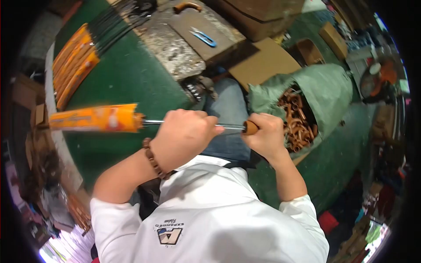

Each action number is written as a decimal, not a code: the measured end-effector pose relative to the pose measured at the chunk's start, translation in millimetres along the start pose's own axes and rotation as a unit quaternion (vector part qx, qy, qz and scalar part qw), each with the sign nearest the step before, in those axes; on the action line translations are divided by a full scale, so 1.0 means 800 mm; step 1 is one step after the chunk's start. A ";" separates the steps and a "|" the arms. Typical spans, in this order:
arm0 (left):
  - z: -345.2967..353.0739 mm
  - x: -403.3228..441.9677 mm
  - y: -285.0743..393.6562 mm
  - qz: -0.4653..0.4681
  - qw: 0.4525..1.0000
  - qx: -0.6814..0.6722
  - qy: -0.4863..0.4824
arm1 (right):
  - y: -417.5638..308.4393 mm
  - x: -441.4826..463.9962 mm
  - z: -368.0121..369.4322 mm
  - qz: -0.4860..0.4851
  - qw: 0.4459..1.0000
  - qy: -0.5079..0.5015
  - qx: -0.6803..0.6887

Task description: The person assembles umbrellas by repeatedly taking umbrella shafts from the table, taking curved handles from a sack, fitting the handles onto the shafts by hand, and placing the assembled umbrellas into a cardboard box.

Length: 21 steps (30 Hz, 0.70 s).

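My left hand, with a beaded bracelet at the wrist, is closed around the thin metal shaft of an umbrella. The umbrella lies level across my front, its rolled canopy end in printed orange wrapping and slightly blurred. My right hand is closed on a brown handle at the shaft's right end. Most of the handle is hidden in my fingers, and how far it sits on the shaft I cannot tell. Beside my right hand, a green woven sack gapes open, holding several brown curved handles.
Several orange-wrapped umbrellas with dark shafts lie on the green surface at the upper left. A blue utility knife rests on a block ahead, near one curved handle. Cardboard lies behind the sack.
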<state>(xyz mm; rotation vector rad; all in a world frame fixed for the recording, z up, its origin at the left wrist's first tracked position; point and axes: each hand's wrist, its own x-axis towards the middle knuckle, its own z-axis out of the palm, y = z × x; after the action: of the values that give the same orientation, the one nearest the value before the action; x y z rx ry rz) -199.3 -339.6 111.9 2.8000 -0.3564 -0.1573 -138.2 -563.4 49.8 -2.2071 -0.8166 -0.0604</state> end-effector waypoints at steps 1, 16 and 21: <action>0.010 0.000 -0.003 0.011 0.999 -0.026 0.018 | 0.003 -0.003 0.000 0.010 1.000 0.003 -0.004; 0.021 -0.043 -0.085 -0.082 0.979 0.164 0.090 | -0.004 -0.003 -0.014 0.033 0.999 0.000 -0.034; 0.062 -0.009 -0.022 -0.053 0.985 0.119 0.117 | -0.047 0.004 0.046 0.009 1.000 -0.007 -0.013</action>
<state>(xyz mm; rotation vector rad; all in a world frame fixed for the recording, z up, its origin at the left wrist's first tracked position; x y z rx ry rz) -209.4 -335.7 59.8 3.0301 -0.1801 0.2034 -164.5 -517.9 49.1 -2.2408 -0.8074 -0.0453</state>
